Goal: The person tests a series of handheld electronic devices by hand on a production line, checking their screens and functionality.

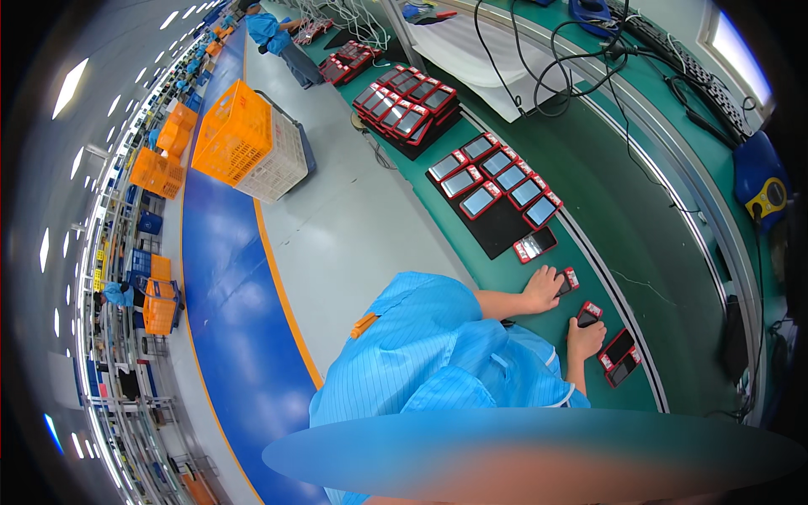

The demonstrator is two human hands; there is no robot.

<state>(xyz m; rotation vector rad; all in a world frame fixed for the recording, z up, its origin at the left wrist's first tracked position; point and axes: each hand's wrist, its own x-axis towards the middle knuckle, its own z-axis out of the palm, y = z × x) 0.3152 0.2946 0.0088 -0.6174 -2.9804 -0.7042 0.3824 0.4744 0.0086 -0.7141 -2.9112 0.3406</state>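
My left hand (544, 291) is closed on the near end of a red-cased handheld device (571, 281), its fingers curled over the dark screen. Nearer to me, my right hand (586, 340) grips a second red-cased device (590, 313) with a dark screen. Both devices are low over or on the green workbench (551, 324); I cannot tell if they touch it. Beside my right hand lie two more dark-screened devices (620, 358), side by side. Just beyond my left hand, a single device (535, 245) lies by the edge of a black mat (492, 231).
Several devices with lit screens (511, 178) lie in rows on the mat. Further along are stacked devices (406, 103). Black cables (581, 55) and a blue-and-yellow unit (768, 195) occupy the right side. An orange crate (231, 126) stands on the floor; a co-worker (282, 42) stands beyond.
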